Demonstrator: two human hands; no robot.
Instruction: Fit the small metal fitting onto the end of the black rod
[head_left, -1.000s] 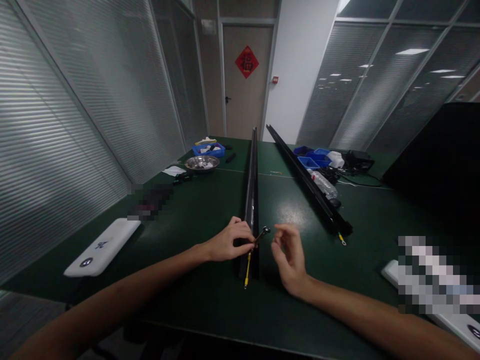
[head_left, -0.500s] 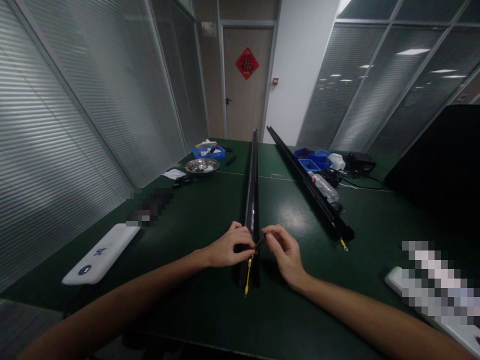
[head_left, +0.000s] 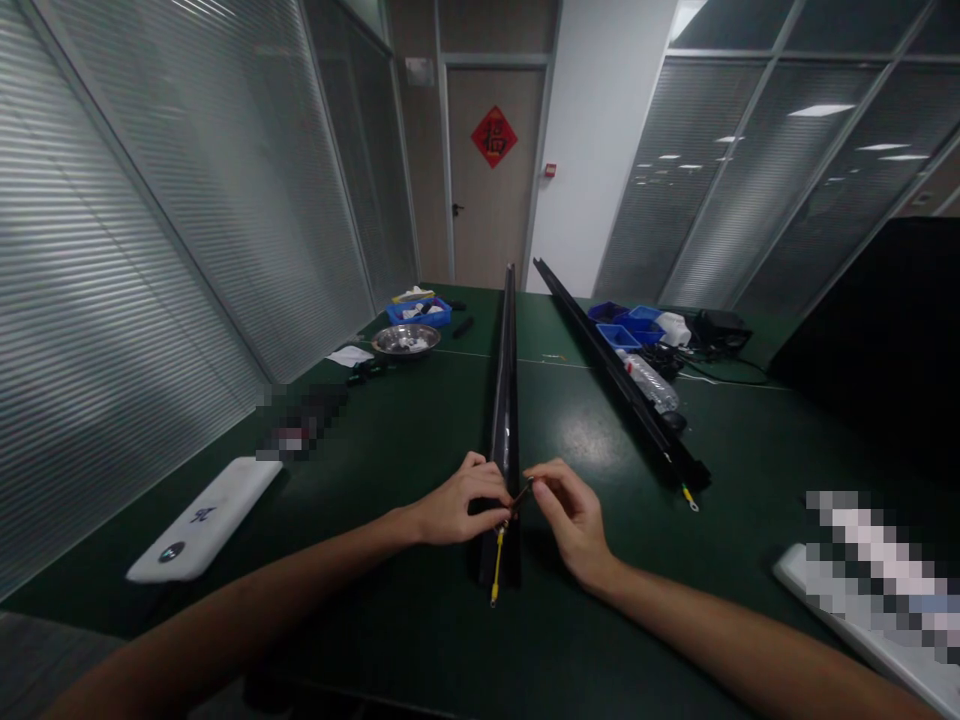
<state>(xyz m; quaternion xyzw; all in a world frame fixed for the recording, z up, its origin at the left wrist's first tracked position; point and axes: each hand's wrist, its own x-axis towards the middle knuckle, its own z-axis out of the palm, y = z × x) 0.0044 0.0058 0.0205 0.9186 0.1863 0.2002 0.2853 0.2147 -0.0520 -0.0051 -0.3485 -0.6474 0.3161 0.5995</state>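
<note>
L hand [head_left: 469, 503] + R hand [head_left: 571, 510] pinch wrench [head_left: 523, 492] ends at rail [head_left: 506, 400]; yellow lead [head_left: 498, 565] nearside of L, prob on, tightness unclear.

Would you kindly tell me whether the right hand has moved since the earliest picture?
Yes, the right hand has moved left, nearer the left black rail.

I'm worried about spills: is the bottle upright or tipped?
Tipped: the bottle lies on its side beside the right rail. Whether it holds liquid, I cannot tell.

Free tabletop [head_left: 564, 405] between centre rail [head_left: 505, 420] and right rail [head_left: 615, 375], bottle [head_left: 651, 383], blue bins [head_left: 616, 337] blocking beyond
</note>
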